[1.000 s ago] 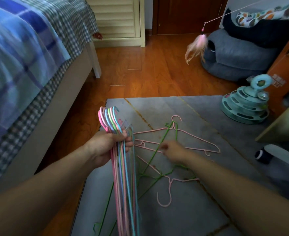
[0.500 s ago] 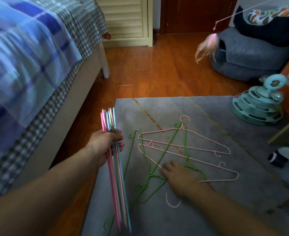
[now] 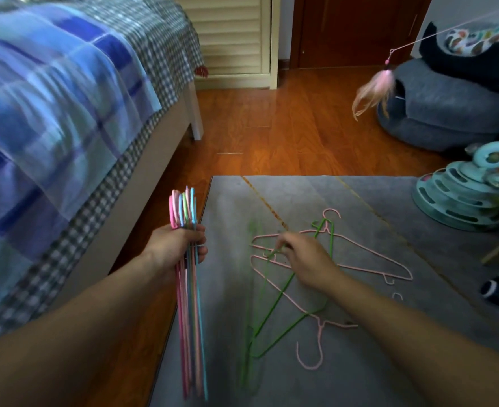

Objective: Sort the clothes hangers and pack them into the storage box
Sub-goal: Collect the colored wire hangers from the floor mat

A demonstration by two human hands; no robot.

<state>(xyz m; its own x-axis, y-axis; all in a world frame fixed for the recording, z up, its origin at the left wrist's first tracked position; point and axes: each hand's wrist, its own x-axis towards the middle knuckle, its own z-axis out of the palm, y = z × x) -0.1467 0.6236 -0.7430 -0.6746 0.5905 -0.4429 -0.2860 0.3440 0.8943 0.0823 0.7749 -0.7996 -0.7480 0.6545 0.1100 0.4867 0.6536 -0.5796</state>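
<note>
Several loose hangers still on the grey rug (image 3: 359,377): green hanger (image 3: 274,306) lifted at one end, tangled over two or three pink hangers (image 3: 368,254) lying flat. One pink hook (image 3: 311,352) sits nearest the camera, close to the green one's lower corner.

Right hand (image 3: 304,259) is pinching the green wire near its top-left end, fingers curled round it. Left hand (image 3: 177,248) is clenched round a sorted bundle of pink, green and blue hangers (image 3: 191,304), hooks up, held upright just off the rug's left edge beside the bed (image 3: 66,142).

Step in hand, I'd judge: pulling the green one free to add to the bundle. To do it well:
- lift slowly, green frame looks threaded across the pink ones, likely to drag them
- slide it sideways out of the overlap rather than yank up
- line its hook up with the bundle's hooks before closing the left hand on it

Storage box not in view, so packing looks well off.
</note>
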